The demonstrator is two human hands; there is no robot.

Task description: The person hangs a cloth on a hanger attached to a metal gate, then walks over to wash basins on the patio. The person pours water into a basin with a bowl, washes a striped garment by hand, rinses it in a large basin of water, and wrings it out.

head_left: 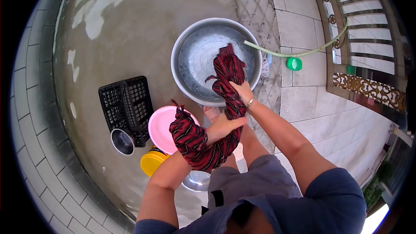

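A long twisted bundle of dark red cloth (229, 71) with black and pale stripes hangs over a large round metal basin (175, 63). Toward the top, my right hand (242, 94) is wrapped round the cloth just inside the basin's near right rim. My left hand (226, 126) grips the same cloth lower down, near my knees, thumb across it. The rest of the cloth loops round my left forearm, its loose end over a pink basin. Some shallow water shows in the metal basin.
A green hose (299, 55) reaches over the basin's right rim. Left of me are a black crate (125, 108), a small metal bowl (122, 142), the pink basin (160, 129) and a yellow container (152, 161). Another metal bowl (197, 182) sits by my legs; a green cup (294, 63) stands right.
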